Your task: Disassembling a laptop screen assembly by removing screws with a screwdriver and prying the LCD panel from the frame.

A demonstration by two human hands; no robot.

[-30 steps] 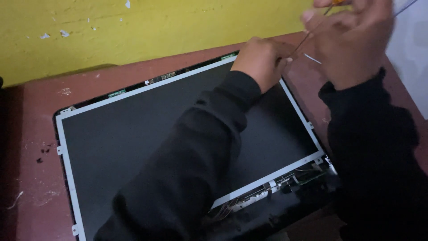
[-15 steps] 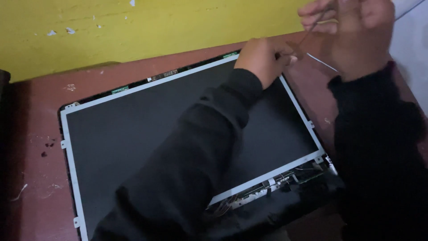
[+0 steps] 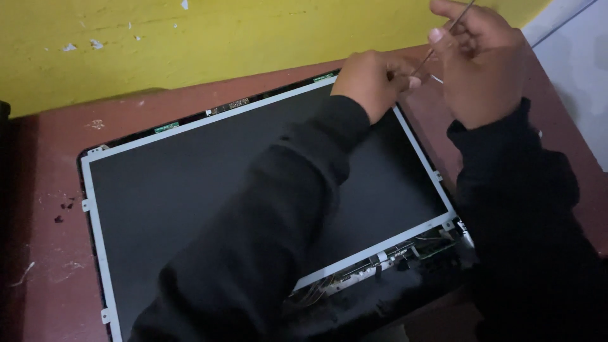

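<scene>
A bare laptop screen panel [image 3: 190, 190] with a dark face and a pale metal frame lies flat on a reddish-brown table [image 3: 57, 145]. My left hand [image 3: 373, 79] rests at the panel's far right corner with its fingers pinched together there. Just to its right and higher, my right hand [image 3: 478, 60] grips a thin screwdriver [image 3: 443, 35] whose shaft slants down toward the left hand's fingertips. Both forearms wear dark sleeves, and the left sleeve hides the middle of the panel.
Exposed wiring and a narrow circuit strip [image 3: 392, 259] run along the panel's near edge. A yellow wall [image 3: 221, 38] with chipped paint rises behind the table. A pale floor [image 3: 576, 57] shows past the table's right edge.
Both hands stay at the panel's far right corner. The right hand has shifted slightly down and left with the screwdriver; the view has drifted a little.
</scene>
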